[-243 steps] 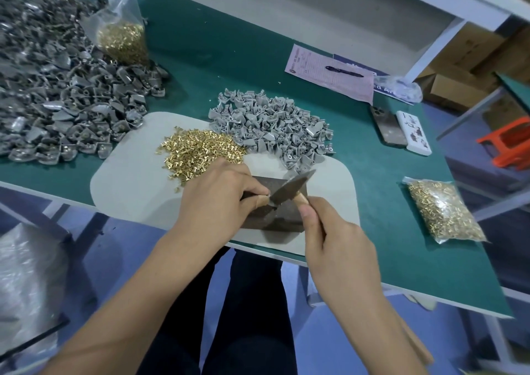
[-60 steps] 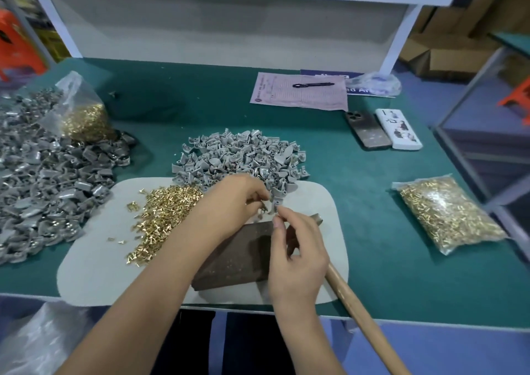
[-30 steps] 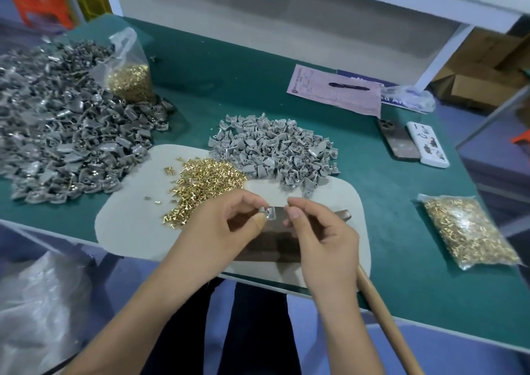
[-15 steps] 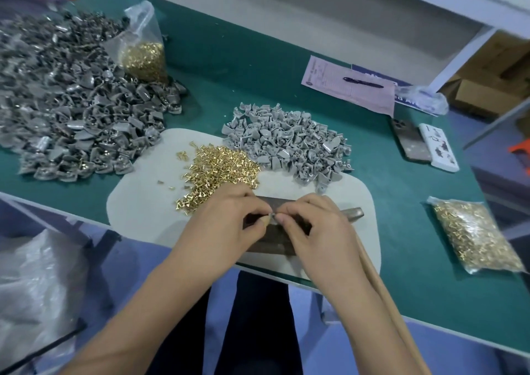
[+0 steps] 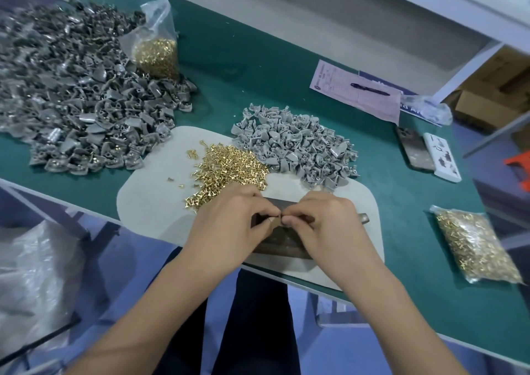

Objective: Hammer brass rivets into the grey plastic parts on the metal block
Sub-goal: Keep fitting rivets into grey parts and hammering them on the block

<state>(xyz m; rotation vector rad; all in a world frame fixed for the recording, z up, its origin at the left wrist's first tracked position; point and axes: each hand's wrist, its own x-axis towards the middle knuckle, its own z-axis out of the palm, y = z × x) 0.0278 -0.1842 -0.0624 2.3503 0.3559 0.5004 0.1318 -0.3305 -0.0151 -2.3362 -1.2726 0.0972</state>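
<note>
Both hands are now meeting over the block (image 5: 282,241): the left hand (image 5: 229,225) is pinching a grey part (image 5: 274,222), and the right hand (image 5: 324,225) is pinching at it too, likely seating a rivet. Hammering is probably coming next.

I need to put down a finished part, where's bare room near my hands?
Bare pad lies left of the loose rivets. Bare green table lies between the pad and the right rivet bag. Crowded: grey parts pile behind the hands.

No legible text: print on pink form (image 5: 355,93) beneath pen (image 5: 370,88) too small; white lettering on blue sheet (image 5: 415,110) beside the form mostly hidden.
</note>
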